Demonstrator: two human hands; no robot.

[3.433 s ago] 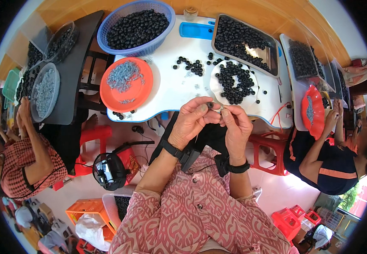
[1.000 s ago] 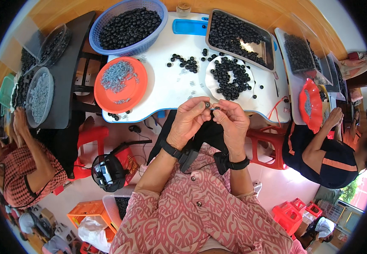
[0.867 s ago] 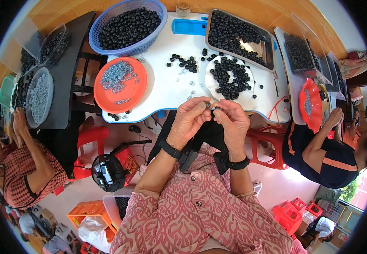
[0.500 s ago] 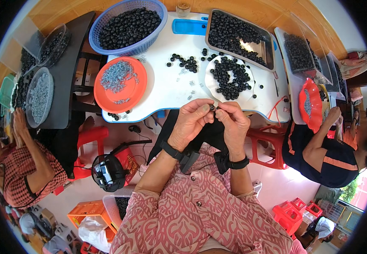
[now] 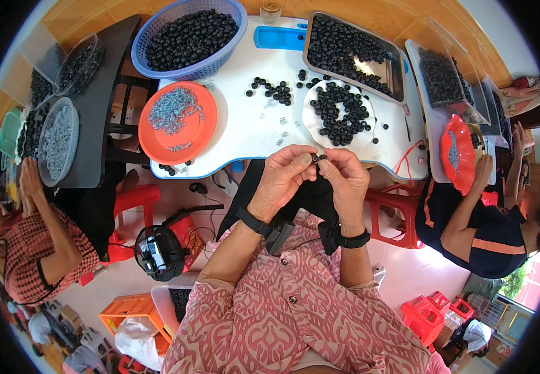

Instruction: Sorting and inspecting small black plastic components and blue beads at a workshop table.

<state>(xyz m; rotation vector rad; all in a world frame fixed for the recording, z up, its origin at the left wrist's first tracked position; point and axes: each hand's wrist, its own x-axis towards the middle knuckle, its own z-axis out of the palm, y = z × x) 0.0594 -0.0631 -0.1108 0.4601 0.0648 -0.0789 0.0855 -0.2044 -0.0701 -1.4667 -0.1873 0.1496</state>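
Just past the table's front edge, my left hand (image 5: 285,174) pinches a small black ring-shaped piece (image 5: 315,159) between thumb and fingertips. Close against it, my right hand (image 5: 346,181) is closed in a pinch on a second small dark piece (image 5: 323,157), mostly covered by the fingers. The fingertips of both hands nearly meet. Beyond them, a white scalloped plate (image 5: 307,128) bears many black ring-shaped pieces (image 5: 338,131). To the left, an orange-red round plate (image 5: 189,146) carries a heap of tiny blue-grey, shiny pieces (image 5: 173,109).
A blue basket (image 5: 232,53) and a metal tray (image 5: 396,68) full of black pieces stand at the back. Loose black pieces (image 5: 276,92) lie between them on the white table (image 5: 239,134). A co-worker sits at each side. Red stools (image 5: 391,212) flank me.
The two pinched pieces now show side by side between my fingertips; both hands have barely shifted. The co-worker on the right has moved an arm toward the red dish.
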